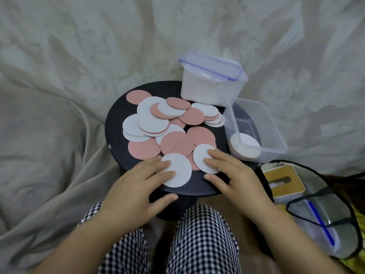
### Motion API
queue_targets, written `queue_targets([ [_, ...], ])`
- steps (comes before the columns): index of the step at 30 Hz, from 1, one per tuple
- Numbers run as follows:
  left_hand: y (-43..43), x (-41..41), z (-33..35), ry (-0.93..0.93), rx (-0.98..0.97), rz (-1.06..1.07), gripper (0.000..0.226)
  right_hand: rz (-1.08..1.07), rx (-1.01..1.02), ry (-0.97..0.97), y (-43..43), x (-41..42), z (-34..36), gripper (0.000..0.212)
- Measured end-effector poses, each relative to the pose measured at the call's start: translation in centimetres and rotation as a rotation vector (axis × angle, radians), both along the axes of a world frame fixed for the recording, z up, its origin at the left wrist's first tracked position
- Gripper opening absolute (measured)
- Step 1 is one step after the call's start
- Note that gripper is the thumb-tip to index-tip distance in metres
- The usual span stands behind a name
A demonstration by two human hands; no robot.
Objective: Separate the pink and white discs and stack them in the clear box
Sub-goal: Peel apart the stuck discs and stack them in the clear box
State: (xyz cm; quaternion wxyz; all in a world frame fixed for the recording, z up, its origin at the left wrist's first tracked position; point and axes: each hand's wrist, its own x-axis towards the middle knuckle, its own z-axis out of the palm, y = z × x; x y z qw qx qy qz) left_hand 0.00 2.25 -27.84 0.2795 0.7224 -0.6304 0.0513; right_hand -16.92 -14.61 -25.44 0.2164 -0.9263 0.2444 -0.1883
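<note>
Pink and white discs (pixel 169 123) lie mixed in a loose pile on a round black table (pixel 116 119). My left hand (pixel 138 186) rests with straight fingers on a white disc (pixel 180 175) at the table's near edge. My right hand (pixel 231 175) touches another white disc (pixel 200 157) with its fingertips, just right of the first. The clear box (pixel 276 133) stands open at the table's right edge, with a white disc (pixel 246 143) lying in its near corner.
A second clear container (pixel 209 89) with a blue-clipped lid stands at the table's back. A mesh bag (pixel 316 214) with a wooden-topped box lies at the right. Crumpled grey cloth surrounds the table. My checked trouser legs are below.
</note>
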Motion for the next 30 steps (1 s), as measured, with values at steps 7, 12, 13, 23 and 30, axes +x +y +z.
queue_targets([
  [7,0.5,-0.2,-0.2,0.133,-0.068,-0.006,0.038,0.128,0.025,-0.080,0.3,-0.9,-1.2,0.062],
  [12,0.5,-0.5,1.4,0.332,-0.137,0.108,0.033,0.258,-0.059,-0.151,0.2,-1.4,-1.8,0.047],
  [13,0.4,-0.7,1.8,0.371,-0.166,0.137,0.032,0.257,-0.082,-0.183,0.4,-1.6,-1.9,0.040],
  [23,-1.9,-3.7,4.0,1.179,-0.255,0.225,0.021,-0.167,0.497,-0.565,2.3,-0.1,2.1,0.013],
  [30,-1.9,-4.4,4.1,1.200,-0.243,0.217,0.016,-0.183,0.432,-0.480,3.1,1.9,2.0,0.017],
])
